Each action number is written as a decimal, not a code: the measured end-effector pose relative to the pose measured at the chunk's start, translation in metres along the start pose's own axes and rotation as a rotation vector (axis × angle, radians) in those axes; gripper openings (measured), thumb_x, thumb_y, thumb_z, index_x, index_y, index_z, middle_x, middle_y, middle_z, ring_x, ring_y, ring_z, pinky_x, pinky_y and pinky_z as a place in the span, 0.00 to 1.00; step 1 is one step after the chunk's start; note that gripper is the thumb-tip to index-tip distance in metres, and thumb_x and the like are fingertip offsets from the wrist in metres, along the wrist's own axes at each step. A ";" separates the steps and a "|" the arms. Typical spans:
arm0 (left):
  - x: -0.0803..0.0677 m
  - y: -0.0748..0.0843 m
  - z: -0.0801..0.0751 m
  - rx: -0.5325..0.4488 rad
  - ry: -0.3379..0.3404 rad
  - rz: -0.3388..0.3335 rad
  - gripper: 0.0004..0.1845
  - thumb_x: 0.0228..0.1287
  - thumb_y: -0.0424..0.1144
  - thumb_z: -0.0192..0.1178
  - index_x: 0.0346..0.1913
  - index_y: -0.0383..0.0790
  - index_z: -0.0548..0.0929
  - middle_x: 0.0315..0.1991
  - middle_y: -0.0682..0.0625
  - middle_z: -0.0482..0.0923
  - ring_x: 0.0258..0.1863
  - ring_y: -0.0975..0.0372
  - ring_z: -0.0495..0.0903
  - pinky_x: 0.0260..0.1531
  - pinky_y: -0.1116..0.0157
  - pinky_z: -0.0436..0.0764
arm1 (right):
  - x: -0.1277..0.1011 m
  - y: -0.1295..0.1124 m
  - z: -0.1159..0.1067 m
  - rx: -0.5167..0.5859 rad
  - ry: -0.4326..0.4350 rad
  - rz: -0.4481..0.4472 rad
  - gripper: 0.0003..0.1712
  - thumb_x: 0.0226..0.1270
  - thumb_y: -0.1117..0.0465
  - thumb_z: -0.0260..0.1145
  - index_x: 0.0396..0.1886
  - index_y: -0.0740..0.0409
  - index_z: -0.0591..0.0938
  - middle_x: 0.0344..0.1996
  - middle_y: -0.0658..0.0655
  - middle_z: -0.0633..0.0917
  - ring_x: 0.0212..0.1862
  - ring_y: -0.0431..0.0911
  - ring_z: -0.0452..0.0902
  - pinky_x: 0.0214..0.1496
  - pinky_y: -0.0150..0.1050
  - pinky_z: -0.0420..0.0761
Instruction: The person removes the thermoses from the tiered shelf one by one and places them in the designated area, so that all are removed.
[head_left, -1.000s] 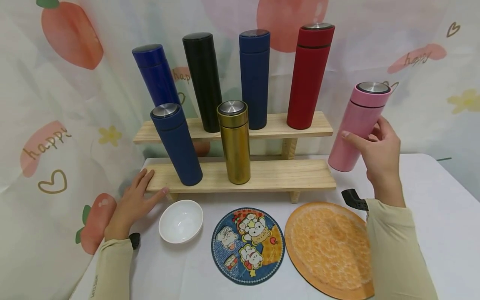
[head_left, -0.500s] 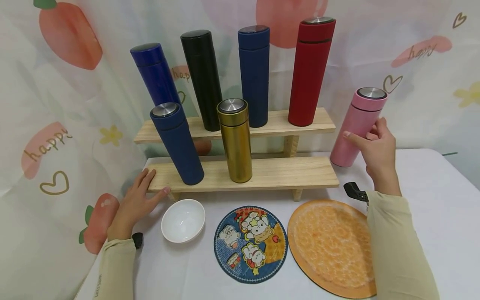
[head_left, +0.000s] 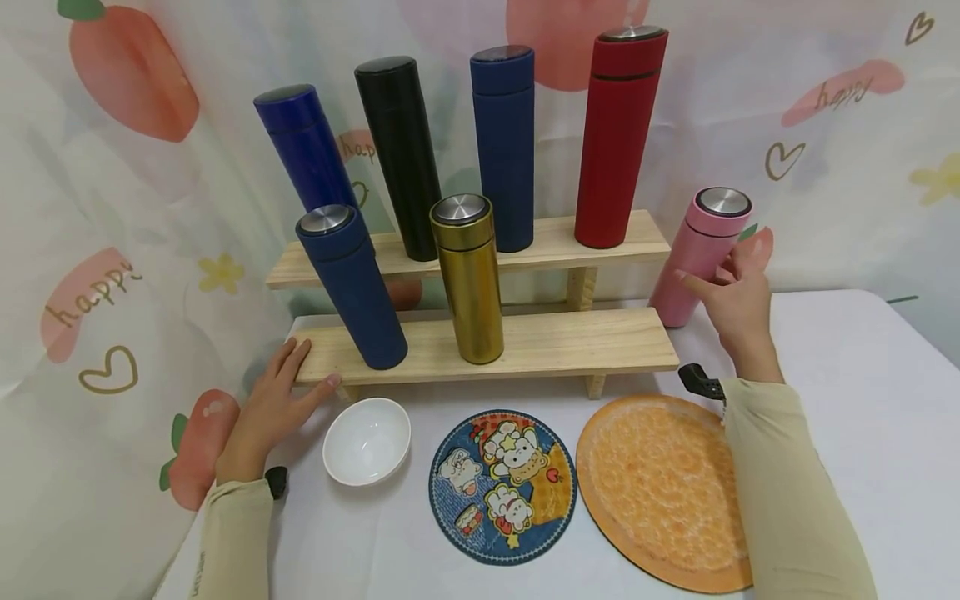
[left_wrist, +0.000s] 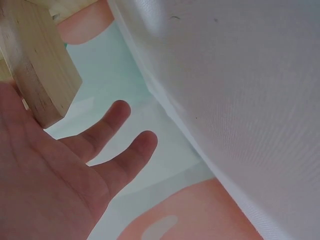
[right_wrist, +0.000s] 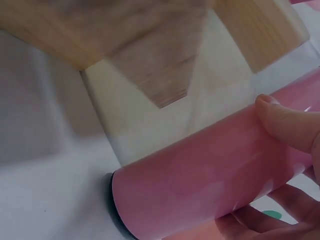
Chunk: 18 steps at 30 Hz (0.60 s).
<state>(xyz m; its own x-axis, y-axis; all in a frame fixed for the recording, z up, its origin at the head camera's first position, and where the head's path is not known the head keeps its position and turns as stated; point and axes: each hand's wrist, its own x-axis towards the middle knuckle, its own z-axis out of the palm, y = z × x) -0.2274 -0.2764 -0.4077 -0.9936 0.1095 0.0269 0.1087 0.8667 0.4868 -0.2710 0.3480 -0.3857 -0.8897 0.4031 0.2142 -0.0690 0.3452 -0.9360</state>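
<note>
White table (head_left: pixel 862 367): pink flask (head_left: pixel 697 258), steel lid, apparently matte.

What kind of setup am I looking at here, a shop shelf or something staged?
Most likely a staged tabletop display, not a shop: a two-tier wooden rack of flasks stands on a white-clothed table, backed by a printed fabric backdrop. The right hand holds a pink flask beside the rack.

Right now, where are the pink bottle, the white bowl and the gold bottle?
pink bottle (head_left: pixel 693 260): head view, on its body below the cap.
white bowl (head_left: pixel 366 441): head view, on its inner hollow.
gold bottle (head_left: pixel 472 300): head view, mid-body.
</note>
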 end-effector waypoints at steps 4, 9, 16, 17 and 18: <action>-0.001 -0.002 0.001 -0.005 0.007 0.005 0.52 0.75 0.66 0.59 0.87 0.38 0.51 0.86 0.34 0.41 0.79 0.26 0.48 0.71 0.26 0.53 | 0.002 0.007 0.004 -0.004 0.000 -0.025 0.46 0.73 0.57 0.73 0.86 0.51 0.64 0.78 0.62 0.70 0.74 0.53 0.70 0.74 0.45 0.72; 0.000 -0.002 0.000 -0.006 0.014 0.016 0.52 0.76 0.66 0.59 0.87 0.38 0.51 0.86 0.34 0.41 0.79 0.27 0.48 0.71 0.26 0.53 | 0.003 0.012 0.009 0.071 -0.006 -0.011 0.45 0.76 0.57 0.71 0.87 0.49 0.62 0.80 0.63 0.68 0.74 0.51 0.69 0.76 0.43 0.70; 0.001 -0.003 0.001 -0.004 0.008 0.012 0.52 0.76 0.65 0.59 0.87 0.38 0.51 0.86 0.34 0.41 0.79 0.26 0.48 0.71 0.26 0.54 | 0.002 0.013 0.011 0.096 -0.062 -0.005 0.42 0.79 0.57 0.68 0.86 0.51 0.62 0.80 0.66 0.67 0.75 0.50 0.68 0.78 0.44 0.67; 0.001 -0.003 0.001 -0.004 0.007 0.010 0.52 0.76 0.65 0.59 0.87 0.38 0.51 0.86 0.34 0.41 0.79 0.26 0.48 0.71 0.26 0.54 | 0.002 0.013 0.011 0.098 -0.066 -0.007 0.41 0.79 0.57 0.68 0.86 0.50 0.63 0.79 0.66 0.68 0.75 0.49 0.69 0.78 0.44 0.67; 0.001 -0.003 0.001 -0.004 0.007 0.008 0.52 0.76 0.65 0.59 0.87 0.38 0.51 0.86 0.34 0.41 0.79 0.26 0.48 0.71 0.26 0.54 | 0.002 0.012 0.012 0.104 -0.071 -0.008 0.41 0.79 0.58 0.68 0.86 0.50 0.64 0.79 0.67 0.68 0.74 0.49 0.69 0.78 0.44 0.67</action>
<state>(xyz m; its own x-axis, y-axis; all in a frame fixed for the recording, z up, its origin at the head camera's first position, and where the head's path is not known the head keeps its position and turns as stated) -0.2290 -0.2785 -0.4100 -0.9929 0.1134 0.0366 0.1167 0.8640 0.4897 -0.2785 0.3430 -0.3998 -0.9186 0.3382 0.2046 -0.1191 0.2566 -0.9591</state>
